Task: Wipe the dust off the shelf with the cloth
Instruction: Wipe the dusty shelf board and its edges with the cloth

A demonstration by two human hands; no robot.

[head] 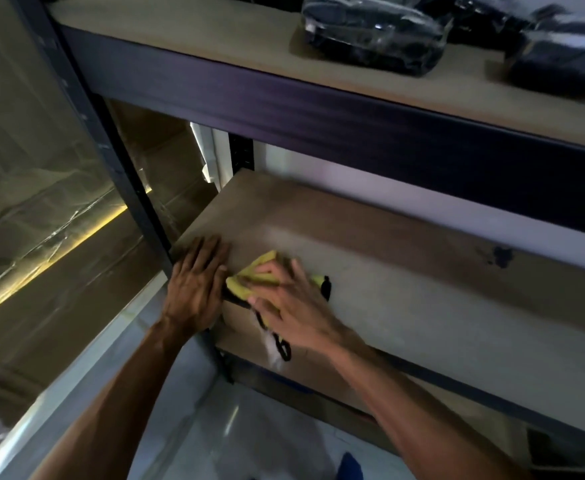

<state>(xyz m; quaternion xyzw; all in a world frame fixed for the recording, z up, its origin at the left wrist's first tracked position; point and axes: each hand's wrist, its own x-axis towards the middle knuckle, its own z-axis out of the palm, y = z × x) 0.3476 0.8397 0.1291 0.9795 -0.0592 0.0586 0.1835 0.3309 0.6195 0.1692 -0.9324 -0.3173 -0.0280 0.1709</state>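
At the lower shelf's [422, 296] left front corner, a yellow cloth [241, 289] lies under the right hand [291, 306] — fingers spread flat. The left hand [194, 289] rests flat just beside it.

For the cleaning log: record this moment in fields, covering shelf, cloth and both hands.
shelf: brown board, dark mark toward the back right
cloth: yellow with black edging, on the shelf near its front left corner
left hand: flat on the shelf, left of the cloth
right hand: fingers spread, pressing on the cloth
upper shelf: holds black wrapped bundles
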